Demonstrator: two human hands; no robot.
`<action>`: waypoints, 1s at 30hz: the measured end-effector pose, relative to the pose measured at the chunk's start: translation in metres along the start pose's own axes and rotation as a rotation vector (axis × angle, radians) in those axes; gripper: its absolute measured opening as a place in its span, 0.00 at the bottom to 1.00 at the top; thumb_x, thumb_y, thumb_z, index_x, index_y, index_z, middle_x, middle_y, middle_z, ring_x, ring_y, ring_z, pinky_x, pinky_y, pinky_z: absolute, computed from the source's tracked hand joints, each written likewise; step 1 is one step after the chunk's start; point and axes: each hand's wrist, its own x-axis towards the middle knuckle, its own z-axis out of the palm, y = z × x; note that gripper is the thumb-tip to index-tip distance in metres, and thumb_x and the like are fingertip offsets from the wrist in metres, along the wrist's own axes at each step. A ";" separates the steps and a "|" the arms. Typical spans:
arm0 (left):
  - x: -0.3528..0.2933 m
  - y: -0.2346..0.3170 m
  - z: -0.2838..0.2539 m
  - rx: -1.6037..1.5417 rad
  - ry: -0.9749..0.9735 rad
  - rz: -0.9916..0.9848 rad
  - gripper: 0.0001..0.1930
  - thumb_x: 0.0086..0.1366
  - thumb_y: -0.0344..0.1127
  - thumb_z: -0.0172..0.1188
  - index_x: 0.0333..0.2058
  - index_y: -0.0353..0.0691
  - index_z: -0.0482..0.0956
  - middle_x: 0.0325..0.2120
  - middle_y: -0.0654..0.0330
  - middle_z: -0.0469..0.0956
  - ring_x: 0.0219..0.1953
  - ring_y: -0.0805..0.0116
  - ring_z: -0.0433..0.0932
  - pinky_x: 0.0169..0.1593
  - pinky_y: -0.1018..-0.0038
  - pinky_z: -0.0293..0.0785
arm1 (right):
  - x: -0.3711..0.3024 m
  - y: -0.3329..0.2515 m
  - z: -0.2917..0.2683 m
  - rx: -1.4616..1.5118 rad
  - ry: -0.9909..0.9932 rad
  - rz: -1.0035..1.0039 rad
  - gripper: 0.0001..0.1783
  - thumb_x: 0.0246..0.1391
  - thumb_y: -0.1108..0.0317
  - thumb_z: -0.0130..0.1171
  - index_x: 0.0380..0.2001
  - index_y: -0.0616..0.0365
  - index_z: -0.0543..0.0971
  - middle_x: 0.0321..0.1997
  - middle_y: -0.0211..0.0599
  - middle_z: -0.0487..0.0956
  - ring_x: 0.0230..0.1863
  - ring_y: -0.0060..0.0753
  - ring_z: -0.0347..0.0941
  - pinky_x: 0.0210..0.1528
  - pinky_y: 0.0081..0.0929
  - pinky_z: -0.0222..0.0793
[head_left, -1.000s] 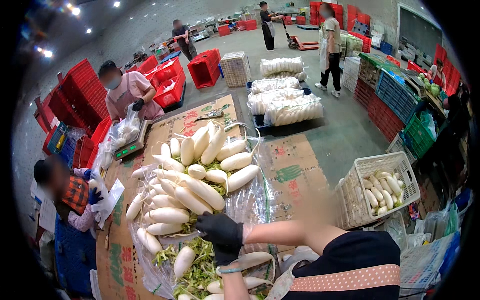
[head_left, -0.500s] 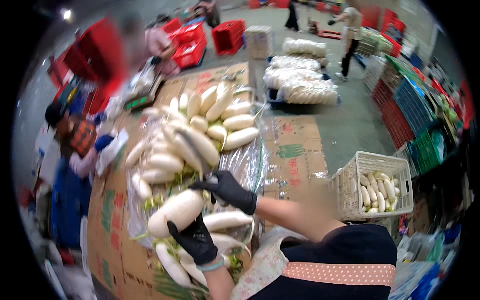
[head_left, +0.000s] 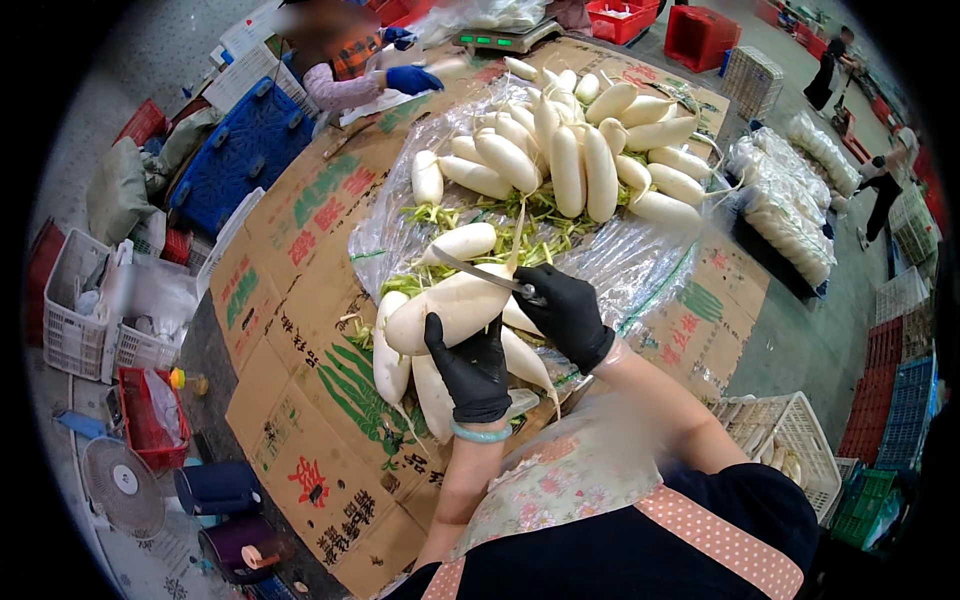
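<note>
1. Left hand, black-gloved, cradles a big radish from below, thumb against its near side, over printed cardboard.
2. Right hand, just right of the big radish, grips a knife whose blade reaches over that radish's far side; whether the edge touches is hard to tell.
3. Hazards: the big radish, apparently smooth, could roll if the left thumb slackens; left fingers beneath its right end sit near the blade, so a skidding stroke might nick the glove.
4. Counted left to right from the big radish: one electric fan, well left; at least three loose radishes, on its near side; two blue-gloved hands, a co-worker's, well beyond; one small radish, just beyond; one knife; one heap, beyond and right, at least fifteen radishes, overlaps hiding others.
</note>
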 end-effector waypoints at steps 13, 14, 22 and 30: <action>-0.008 0.004 -0.002 0.075 0.004 0.045 0.28 0.55 0.47 0.58 0.50 0.37 0.65 0.48 0.49 0.68 0.51 0.52 0.66 0.55 0.57 0.65 | -0.005 0.104 0.017 0.326 -0.571 0.742 0.11 0.46 0.66 0.57 0.32 0.62 0.75 0.25 0.46 0.77 0.26 0.43 0.75 0.29 0.31 0.70; -0.013 0.005 -0.001 0.262 0.017 0.166 0.28 0.54 0.48 0.59 0.49 0.38 0.66 0.48 0.51 0.69 0.51 0.53 0.67 0.54 0.56 0.66 | -0.015 0.110 0.013 0.201 -0.527 0.684 0.11 0.47 0.64 0.57 0.30 0.62 0.76 0.24 0.44 0.77 0.23 0.39 0.74 0.26 0.31 0.70; 0.002 0.046 -0.032 0.811 -0.072 -0.095 0.27 0.50 0.36 0.64 0.47 0.34 0.66 0.40 0.56 0.72 0.42 0.66 0.73 0.46 0.70 0.71 | 0.012 0.041 -0.029 0.261 -0.354 0.424 0.13 0.48 0.65 0.59 0.34 0.62 0.76 0.23 0.38 0.77 0.22 0.27 0.72 0.28 0.23 0.68; 0.000 0.048 -0.032 1.192 -0.353 0.092 0.32 0.43 0.31 0.69 0.48 0.34 0.64 0.39 0.56 0.73 0.41 0.66 0.74 0.45 0.72 0.71 | 0.043 -0.007 -0.020 -0.021 -0.543 -0.192 0.16 0.39 0.69 0.62 0.35 0.53 0.76 0.26 0.39 0.75 0.25 0.41 0.73 0.27 0.30 0.68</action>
